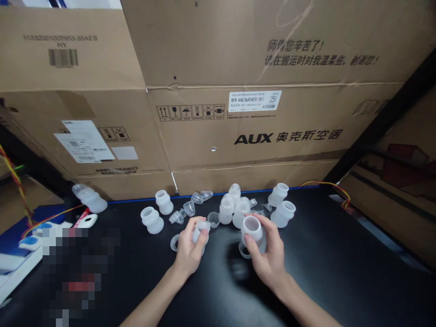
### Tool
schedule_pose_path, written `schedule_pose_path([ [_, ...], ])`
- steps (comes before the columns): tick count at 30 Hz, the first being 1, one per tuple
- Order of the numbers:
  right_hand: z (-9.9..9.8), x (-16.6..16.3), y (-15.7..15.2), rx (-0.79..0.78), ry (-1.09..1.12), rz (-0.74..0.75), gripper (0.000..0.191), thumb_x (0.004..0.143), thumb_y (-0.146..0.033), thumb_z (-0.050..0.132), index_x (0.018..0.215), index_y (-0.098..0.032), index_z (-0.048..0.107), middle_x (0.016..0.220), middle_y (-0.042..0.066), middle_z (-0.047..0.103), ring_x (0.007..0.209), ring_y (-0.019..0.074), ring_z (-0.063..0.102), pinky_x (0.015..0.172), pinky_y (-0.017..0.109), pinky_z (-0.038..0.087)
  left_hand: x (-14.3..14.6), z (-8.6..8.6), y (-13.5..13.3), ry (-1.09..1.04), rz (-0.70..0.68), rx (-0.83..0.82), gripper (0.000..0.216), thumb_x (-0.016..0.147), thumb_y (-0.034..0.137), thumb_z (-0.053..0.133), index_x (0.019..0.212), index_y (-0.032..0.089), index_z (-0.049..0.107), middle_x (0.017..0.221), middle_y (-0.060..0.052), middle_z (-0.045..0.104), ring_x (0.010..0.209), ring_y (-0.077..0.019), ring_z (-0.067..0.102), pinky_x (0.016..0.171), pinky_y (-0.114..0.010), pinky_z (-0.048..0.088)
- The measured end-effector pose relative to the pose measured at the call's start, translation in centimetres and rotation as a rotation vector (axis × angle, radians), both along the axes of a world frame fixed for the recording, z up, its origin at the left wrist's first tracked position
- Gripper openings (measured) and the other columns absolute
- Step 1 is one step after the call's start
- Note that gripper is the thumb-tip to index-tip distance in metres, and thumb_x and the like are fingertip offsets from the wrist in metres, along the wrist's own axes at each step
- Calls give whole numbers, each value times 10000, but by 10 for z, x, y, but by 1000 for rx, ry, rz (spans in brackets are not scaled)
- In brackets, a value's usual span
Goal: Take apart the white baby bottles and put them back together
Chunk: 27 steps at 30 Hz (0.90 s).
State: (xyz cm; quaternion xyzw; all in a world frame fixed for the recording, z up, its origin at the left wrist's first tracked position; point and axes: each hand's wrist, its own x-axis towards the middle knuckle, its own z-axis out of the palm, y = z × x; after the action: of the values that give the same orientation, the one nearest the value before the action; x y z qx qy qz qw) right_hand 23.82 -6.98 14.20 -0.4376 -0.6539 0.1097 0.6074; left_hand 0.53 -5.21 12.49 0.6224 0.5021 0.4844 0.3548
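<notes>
My left hand point(189, 250) is closed around a small translucent white bottle piece point(200, 232) with a clear rim at its top. In my right hand point(270, 252) is a white wide-necked bottle point(252, 227), its open mouth tilted towards me. A translucent ring point(175, 243) lies beside my left hand, and another ring point(244, 250) shows just below the bottle on the right. Between the hands and a little farther back sits a clear cup-shaped cap point(213, 220). Behind my right hand stands a cluster of capped white bottles point(226, 210).
Two uncapped bottles point(152, 221) stand at left, two more point(283, 214) at right. Clear caps point(189, 208) lie behind my left hand. A capped bottle point(91, 200) leans far left near a power strip point(23, 272). Cardboard boxes point(190, 150) wall the black table's point(211, 290) back.
</notes>
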Motion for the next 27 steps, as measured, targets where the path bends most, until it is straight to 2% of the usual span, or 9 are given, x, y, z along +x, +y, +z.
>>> schedule_pose_path([
  [4,3,-2,0,-35,-42,2,370,958,-285,665,1305,-218,554,1222,110,669,1108,254,657,949,393,550,5,5,-1,-35,23,48,546,905,517,655,1334,236,468,864,7,656,720,-167,609,707,-290,470],
  [8,1,-6,1,-111,-106,187,388,953,-296,686,1306,-219,544,1255,117,666,1105,244,673,920,362,582,11,9,-3,-53,39,66,886,870,387,731,1560,243,195,854,26,643,778,-182,650,776,-311,495],
  [10,-1,-8,3,-129,-159,277,383,951,-308,687,1296,-217,547,1292,129,640,1167,255,650,940,362,584,11,9,-3,-65,34,62,918,884,362,715,1588,244,138,892,13,656,816,-190,664,804,-323,500],
  [12,-2,-9,4,-154,-205,330,376,960,-313,673,1298,-220,540,1289,128,631,1167,250,643,947,362,583,10,9,-2,-46,40,75,778,900,354,690,1540,245,260,948,-10,668,834,-192,667,817,-331,505],
  [14,-3,-10,4,-196,-254,345,382,968,-322,665,1312,-228,528,1256,115,642,1109,233,659,935,358,583,9,8,0,28,69,133,507,909,356,673,1359,233,474,1012,-40,658,886,-206,663,851,-350,510],
  [16,-3,-9,5,-192,-297,310,420,960,-351,680,1330,-230,522,1257,116,645,1117,247,657,955,382,574,8,6,3,113,116,212,282,912,366,669,1136,221,578,1059,-64,625,977,-233,643,907,-380,509],
  [18,-3,-7,6,-128,-305,239,422,964,-359,669,1338,-225,528,1277,129,638,1174,275,635,990,420,556,9,4,6,161,171,253,225,910,384,675,1043,222,590,1073,-74,597,1052,-260,617,958,-414,503],
  [24,4,7,20,65,-185,-47,235,999,-250,584,1231,-214,592,1242,133,607,1173,276,604,1000,478,520,12,-4,9,125,276,168,541,877,413,722,1337,231,503,1342,-133,586,1280,-307,572,1112,-513,447],
  [27,7,15,29,92,-179,-130,261,984,-275,621,1233,-206,589,1244,138,595,1181,286,589,1006,505,506,11,-3,9,56,334,134,636,819,413,781,1340,232,464,1340,-140,619,1259,-309,616,1075,-503,486],
])
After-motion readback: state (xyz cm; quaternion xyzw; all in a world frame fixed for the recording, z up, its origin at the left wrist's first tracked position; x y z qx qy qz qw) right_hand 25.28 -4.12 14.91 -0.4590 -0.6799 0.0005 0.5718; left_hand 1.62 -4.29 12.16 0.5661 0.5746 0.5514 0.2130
